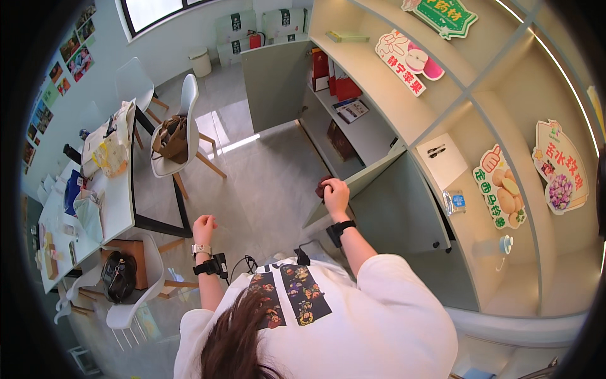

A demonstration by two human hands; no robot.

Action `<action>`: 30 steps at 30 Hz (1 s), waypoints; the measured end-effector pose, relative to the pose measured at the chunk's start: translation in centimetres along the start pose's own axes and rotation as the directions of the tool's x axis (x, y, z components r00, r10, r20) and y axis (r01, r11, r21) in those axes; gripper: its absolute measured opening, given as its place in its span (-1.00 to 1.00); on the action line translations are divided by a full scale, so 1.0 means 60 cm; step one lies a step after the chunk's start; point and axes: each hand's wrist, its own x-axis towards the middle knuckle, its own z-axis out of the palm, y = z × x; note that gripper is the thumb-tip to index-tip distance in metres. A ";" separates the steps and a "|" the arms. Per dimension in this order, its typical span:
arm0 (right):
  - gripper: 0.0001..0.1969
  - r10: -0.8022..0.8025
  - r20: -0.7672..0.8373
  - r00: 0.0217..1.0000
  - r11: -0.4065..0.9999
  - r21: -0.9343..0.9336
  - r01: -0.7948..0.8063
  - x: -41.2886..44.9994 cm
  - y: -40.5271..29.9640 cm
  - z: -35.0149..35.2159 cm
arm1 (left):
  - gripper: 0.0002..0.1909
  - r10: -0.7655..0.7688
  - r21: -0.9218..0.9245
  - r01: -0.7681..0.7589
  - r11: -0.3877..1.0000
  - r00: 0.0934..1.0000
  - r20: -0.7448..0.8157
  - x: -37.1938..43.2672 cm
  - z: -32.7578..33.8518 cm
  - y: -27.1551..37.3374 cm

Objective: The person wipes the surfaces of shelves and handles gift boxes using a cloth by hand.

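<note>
My right hand [336, 193] grips a bunched dark red cloth [324, 185] at the edge of a grey cabinet door [374, 175] that stands swung out. My left hand [204, 229] hangs near the corner of the white table, its fingers curled and nothing visible in them. Ahead lies the open cabinet, where an inner shelf [364, 135] carries red paper bags [344, 86] and a stack of booklets [351, 110]. A dark red case [342, 140] stands in the lower compartment. The cloth is partly hidden by my fingers.
Another open door [276, 87] juts out at the cabinet's far end. Shelves on the right hold printed signs [500, 185], pens [436, 151] and a small packet [454, 202]. On the left are a black-framed table [118, 228] and white chairs [188, 97] holding bags [171, 138].
</note>
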 end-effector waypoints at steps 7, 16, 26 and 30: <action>-0.81 0.010 0.150 0.989 0.992 -0.128 0.009 -0.001 -0.006 -0.001 | -0.76 -0.229 -0.026 0.231 0.973 0.971 0.065 -0.014 -0.031 -0.167; -0.74 -0.050 0.318 0.947 0.990 -0.109 0.089 0.035 0.027 -0.016 | -0.77 -0.239 -0.116 0.220 0.969 0.954 -0.184 -0.046 -0.138 -0.280; -0.83 0.108 0.006 0.994 0.918 -0.384 -0.098 0.173 0.197 -0.052 | -0.78 -0.346 -0.136 0.318 0.938 0.868 -0.357 0.099 -0.228 -0.292; -0.79 0.121 -0.273 0.954 0.849 -0.469 -0.242 0.209 0.305 -0.049 | -0.80 -0.210 -0.367 0.073 0.927 0.914 -0.348 0.214 -0.226 -0.185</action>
